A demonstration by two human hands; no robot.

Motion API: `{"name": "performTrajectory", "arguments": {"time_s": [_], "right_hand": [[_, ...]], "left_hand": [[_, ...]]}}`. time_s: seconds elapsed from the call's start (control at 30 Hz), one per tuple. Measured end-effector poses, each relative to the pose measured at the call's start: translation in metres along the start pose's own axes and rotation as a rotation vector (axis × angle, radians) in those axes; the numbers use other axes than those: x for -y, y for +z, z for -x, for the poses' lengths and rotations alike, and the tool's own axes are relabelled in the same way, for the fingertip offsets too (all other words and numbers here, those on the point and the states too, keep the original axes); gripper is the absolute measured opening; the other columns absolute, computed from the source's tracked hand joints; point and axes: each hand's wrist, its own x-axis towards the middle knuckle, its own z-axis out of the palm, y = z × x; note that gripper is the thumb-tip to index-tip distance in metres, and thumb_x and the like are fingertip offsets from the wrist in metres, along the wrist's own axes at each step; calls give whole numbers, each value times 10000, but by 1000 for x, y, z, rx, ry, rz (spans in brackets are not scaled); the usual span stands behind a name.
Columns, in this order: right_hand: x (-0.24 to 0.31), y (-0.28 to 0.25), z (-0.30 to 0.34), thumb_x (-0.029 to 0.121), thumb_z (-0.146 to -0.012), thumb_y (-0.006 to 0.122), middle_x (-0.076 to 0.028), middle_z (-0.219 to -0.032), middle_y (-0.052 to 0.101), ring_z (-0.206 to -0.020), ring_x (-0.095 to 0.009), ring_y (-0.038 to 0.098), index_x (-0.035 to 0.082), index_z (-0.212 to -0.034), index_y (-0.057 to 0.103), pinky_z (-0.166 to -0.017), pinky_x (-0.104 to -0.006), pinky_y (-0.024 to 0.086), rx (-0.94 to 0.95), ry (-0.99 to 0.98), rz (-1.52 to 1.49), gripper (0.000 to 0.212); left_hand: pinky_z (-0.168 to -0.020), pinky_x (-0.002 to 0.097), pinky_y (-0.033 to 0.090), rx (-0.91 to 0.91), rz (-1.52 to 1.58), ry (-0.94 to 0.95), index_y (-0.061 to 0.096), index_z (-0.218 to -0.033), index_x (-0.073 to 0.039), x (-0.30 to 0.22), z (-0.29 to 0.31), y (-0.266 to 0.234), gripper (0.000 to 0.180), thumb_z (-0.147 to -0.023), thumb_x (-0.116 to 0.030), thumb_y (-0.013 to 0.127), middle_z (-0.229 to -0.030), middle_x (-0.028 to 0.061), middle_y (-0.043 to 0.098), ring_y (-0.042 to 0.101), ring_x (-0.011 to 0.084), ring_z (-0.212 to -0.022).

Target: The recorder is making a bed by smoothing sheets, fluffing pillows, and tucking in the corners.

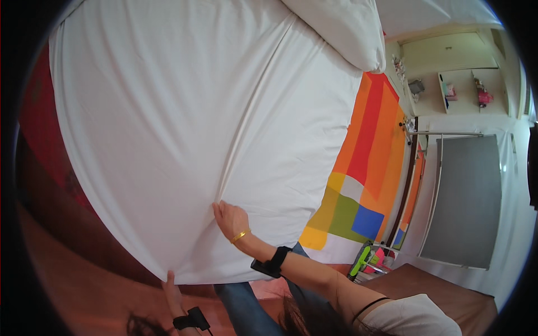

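Observation:
A white bed sheet (168,112) spreads over the bed, with a long raised crease running from its far edge toward me. At the near end of that crease, my right hand (231,221) is closed, pinching the fabric. It wears a yellow bangle, and a black band sits on the forearm. My left hand (172,288) is at the sheet's near edge, one digit lying over the hem; the cloth partly hides its other fingers. A black strapped device is on the left wrist. A white pillow (344,31) rests at the far right of the sheet.
Right of the sheet lies a colourful patterned cover (367,162) in orange, red, green and blue. Beyond stand a grey panel on a metal frame (465,201) and white shelves (462,89) with small items. A green and black object (358,261) is near the bed's right corner.

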Motion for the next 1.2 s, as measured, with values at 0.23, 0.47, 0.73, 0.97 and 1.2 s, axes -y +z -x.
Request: {"name": "performTrajectory", "arguments": {"time_s": [0.23,0.47,0.73,0.97,1.2], "right_hand": [[-11,38,-5,269,-815,383,-129,-591,553,-571,-301,542,87,-680,515,-509,-409,423,172,-75,51,263],[-68,7,-26,358,-818,377,-156,-673,542,-663,-349,510,70,-745,487,-579,-435,384,37,115,-60,317],[-264,-51,-43,429,-709,530,-112,-1013,478,-943,-283,459,72,-996,467,-765,-415,376,-585,938,307,463],[-349,-30,-7,500,-737,433,-230,-954,525,-894,-368,496,-72,-928,491,-787,-414,376,-410,1216,-184,606],[-370,-23,36,377,-787,385,-223,-878,545,-826,-358,522,-46,-896,515,-722,-399,406,-728,1033,21,456]], "left_hand": [[-904,308,287,-77,-67,-68,301,-1182,49,2,-3,-15,545,-775,-214,550,-1159,115,393,391,211,-1047],[-807,305,378,-107,-77,-237,371,-1146,-4,-35,-24,-1,454,-788,-237,524,-1089,71,460,439,188,-997],[-853,360,350,-199,136,111,336,-1177,-60,-38,-51,-34,466,-812,-318,468,-1132,107,403,396,229,-1038],[-756,261,300,-274,168,-146,388,-1115,-148,-3,-47,-37,465,-760,-417,517,-1094,7,424,403,146,-969],[-742,265,323,-358,194,-155,376,-1147,-137,35,-37,-28,409,-791,-277,523,-1079,3,441,404,125,-961]]}}
